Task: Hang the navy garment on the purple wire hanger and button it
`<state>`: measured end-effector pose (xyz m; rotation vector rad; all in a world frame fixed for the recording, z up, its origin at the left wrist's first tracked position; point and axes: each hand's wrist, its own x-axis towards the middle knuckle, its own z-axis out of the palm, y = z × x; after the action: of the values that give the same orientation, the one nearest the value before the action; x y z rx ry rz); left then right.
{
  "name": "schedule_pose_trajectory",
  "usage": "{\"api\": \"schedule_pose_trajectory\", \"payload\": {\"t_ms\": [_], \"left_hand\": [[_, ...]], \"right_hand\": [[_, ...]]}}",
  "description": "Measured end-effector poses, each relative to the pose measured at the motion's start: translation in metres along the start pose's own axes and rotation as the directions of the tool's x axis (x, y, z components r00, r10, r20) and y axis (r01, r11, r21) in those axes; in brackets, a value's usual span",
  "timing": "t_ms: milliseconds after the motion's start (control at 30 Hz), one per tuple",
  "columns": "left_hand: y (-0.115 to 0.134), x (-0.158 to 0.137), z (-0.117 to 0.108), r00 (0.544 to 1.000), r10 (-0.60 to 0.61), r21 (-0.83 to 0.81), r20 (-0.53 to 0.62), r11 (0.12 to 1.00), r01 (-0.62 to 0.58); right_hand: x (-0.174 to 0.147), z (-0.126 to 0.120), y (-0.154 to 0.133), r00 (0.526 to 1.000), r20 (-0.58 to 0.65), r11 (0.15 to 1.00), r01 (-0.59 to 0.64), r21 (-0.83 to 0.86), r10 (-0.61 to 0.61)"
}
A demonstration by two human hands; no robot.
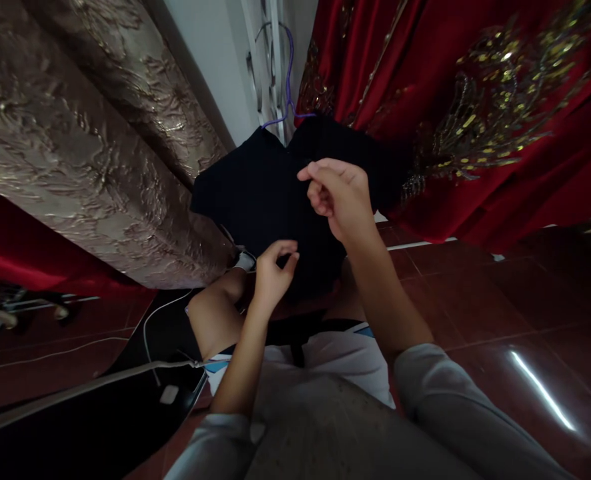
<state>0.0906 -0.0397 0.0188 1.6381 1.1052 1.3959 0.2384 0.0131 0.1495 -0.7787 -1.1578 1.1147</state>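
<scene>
A dark navy, short-sleeved shirt (255,193) hangs from a purple hanger (290,80) in front of me. Over the lower middle of the shirt is my left hand (274,267), its thumb and forefinger brought together in a pinch. Higher up and to the right, my right hand (343,193) is closed, with thumb tip against forefinger and the other fingers curled in. Whatever either pinch holds is too small or too dark to make out. Whether the left fingertips grip the shirt's cloth cannot be told.
A beige textured curtain (125,160) hangs on the left. Red cloth with gold sequins (495,100) hangs on the right. The hanger hooks onto a white metal frame (270,60). A black surface (125,400) with white cords is at lower left, above a red tiled floor (495,307).
</scene>
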Motion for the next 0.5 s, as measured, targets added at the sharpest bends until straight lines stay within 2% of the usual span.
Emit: {"api": "schedule_pose_trajectory", "payload": {"t_ms": [133, 233, 333, 400, 433, 500], "left_hand": [[0.056, 0.053, -0.015, 0.974, 0.173, -0.127, -0.147, 0.973, -0.193], [0.083, 0.088, -0.015, 0.973, 0.171, -0.137, -0.155, 0.972, -0.193], [0.093, 0.099, -0.013, 0.981, 0.169, -0.104, -0.096, 0.978, -0.179], [0.094, 0.1, -0.021, 0.964, 0.238, -0.051, -0.122, 0.968, -0.245], [0.093, 0.102, -0.029, 0.941, 0.3, 0.0, -0.158, 0.953, -0.304], [0.086, 0.114, -0.054, 0.861, 0.433, 0.132, -0.266, 0.901, -0.412]], "right_hand": [[-0.011, 0.005, 0.001, 1.0, 0.021, 0.998, 0.015, -0.063, -0.013], [-0.004, 0.006, 0.008, 0.998, -0.006, 0.994, 0.061, -0.092, -0.062], [0.003, -0.002, 0.036, 0.987, -0.078, 0.975, 0.124, -0.187, -0.141], [0.001, -0.01, 0.065, 0.984, -0.108, 0.95, 0.105, -0.295, -0.143], [-0.002, -0.014, 0.08, 0.987, -0.111, 0.937, 0.072, -0.342, -0.116], [-0.011, -0.018, 0.104, 0.994, -0.102, 0.922, 0.002, -0.386, -0.045]]}}
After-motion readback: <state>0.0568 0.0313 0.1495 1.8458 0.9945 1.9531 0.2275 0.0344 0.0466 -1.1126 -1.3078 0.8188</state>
